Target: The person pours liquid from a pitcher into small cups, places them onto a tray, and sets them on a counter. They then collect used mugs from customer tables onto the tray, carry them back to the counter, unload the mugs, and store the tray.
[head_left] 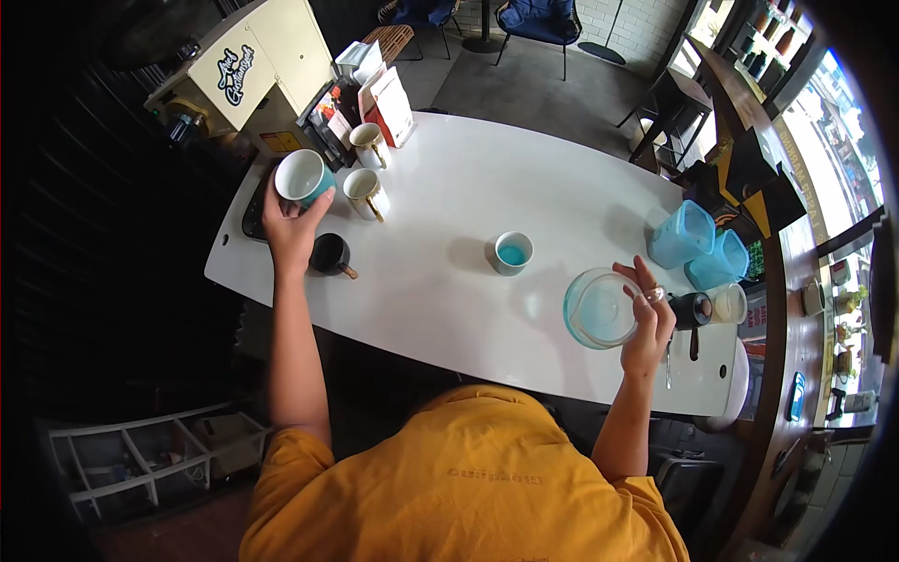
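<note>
In my left hand (290,229) is a teal cup (323,184) with a white inside, gripped round its side and tilted so its mouth faces me, above the table's left end. My right hand (648,323) holds a clear glass jug (599,309), lifted over the right part of the table, with a bluish tint to it. Between the hands stands a small white cup (511,266) with blue liquid or a blue inside; I cannot tell which. Near my left forearm sits a small black pot (330,253) with a wooden handle.
Two white mugs (366,194) with gold handles stand at the left on the white table (440,300), beside paper bags (386,108) and a cream machine (248,75). Blue plastic pitchers (682,234) and a dark container (691,310) stand on the right. Chairs (538,21) are beyond.
</note>
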The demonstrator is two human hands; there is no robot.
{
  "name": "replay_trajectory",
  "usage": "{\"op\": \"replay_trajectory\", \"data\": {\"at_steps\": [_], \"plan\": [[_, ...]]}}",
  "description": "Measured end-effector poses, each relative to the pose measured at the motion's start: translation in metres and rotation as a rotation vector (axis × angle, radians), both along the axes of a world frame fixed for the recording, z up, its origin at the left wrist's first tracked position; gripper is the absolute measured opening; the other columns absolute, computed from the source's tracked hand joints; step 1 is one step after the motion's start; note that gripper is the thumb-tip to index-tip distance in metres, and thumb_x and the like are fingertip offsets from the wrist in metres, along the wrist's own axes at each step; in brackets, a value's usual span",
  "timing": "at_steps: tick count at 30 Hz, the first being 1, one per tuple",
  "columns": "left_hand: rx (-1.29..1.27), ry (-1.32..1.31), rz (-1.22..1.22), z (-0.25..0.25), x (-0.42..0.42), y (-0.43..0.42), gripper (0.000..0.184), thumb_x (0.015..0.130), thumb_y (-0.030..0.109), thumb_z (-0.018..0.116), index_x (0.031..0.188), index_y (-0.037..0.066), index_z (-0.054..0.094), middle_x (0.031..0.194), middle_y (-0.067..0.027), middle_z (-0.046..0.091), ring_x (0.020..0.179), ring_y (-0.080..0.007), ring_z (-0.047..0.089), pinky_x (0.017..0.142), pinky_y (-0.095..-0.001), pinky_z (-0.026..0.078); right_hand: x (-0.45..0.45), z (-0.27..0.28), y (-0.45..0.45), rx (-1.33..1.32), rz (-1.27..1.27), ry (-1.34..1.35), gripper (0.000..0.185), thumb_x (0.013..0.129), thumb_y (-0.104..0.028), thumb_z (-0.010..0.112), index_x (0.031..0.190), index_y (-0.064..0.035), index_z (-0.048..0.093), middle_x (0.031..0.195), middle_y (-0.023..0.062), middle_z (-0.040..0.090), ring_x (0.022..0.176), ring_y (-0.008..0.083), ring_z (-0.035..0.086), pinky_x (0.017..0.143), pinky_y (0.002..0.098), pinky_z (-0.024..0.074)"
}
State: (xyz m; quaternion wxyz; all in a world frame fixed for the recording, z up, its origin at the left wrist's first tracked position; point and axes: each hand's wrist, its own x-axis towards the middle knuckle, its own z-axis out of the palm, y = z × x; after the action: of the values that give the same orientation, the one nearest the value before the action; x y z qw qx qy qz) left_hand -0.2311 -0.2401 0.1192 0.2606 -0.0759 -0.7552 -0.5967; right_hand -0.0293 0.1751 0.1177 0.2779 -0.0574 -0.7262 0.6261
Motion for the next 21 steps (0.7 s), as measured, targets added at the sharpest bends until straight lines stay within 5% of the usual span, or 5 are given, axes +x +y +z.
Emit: {"op": "replay_trajectory", "data": {"at_steps": [2,6,17,21], "plan": [[0.138,-0.004,-0.141,0.017,0.032,0.034,0.063,0.077,-0.008,0.074,0.134,-0.001,0.046,0.125,-0.011,0.056,0.112,-0.0176,0.058,0.098,-0.0314,0.048,-0.006,0.014,0.016,0.063,-0.002,0.016,0.051,0.086,-0.017,0.048,0.126,0.0146,0.053,0.118,0.0231,0.065,0.102,0.0203,0.061,0.088,0.0297,0.0452],[0.09,-0.046,-0.248,0.02,0.082,0.091,0.068,0.074,-0.001,0.078,0.133,-0.002,0.046,0.123,-0.0107,0.057,0.111,-0.0183,0.06,0.093,-0.0319,0.052,-0.019,0.039,0.047,0.149,0.015,0.032,0.057,0.085,-0.023,0.05,0.13,0.0123,0.053,0.112,0.0155,0.069,0.08,0.0106,0.053,0.072,0.0241,0.041],[0.181,-0.293,-0.571,0.01,0.167,0.209,0.074,0.07,0.004,0.082,0.135,0.0,0.046,0.122,-0.0071,0.058,0.11,-0.0156,0.06,0.088,-0.0303,0.053,-0.046,0.118,0.07,0.287,0.154,0.146,0.052,0.084,-0.021,0.054,0.126,0.0087,0.058,0.109,0.014,0.071,0.09,0.0142,0.06,0.085,0.028,0.0474],[0.254,-0.319,-0.655,0.002,0.175,0.23,0.075,0.07,0.005,0.083,0.135,0.001,0.047,0.121,-0.0066,0.059,0.11,-0.0162,0.059,0.089,-0.0325,0.054,-0.054,0.134,0.061,0.501,0.183,0.255,0.043,0.079,-0.021,0.058,0.112,0.0052,0.067,0.108,0.0178,0.071,0.098,0.0263,0.062,0.09,0.038,0.0476]]}}
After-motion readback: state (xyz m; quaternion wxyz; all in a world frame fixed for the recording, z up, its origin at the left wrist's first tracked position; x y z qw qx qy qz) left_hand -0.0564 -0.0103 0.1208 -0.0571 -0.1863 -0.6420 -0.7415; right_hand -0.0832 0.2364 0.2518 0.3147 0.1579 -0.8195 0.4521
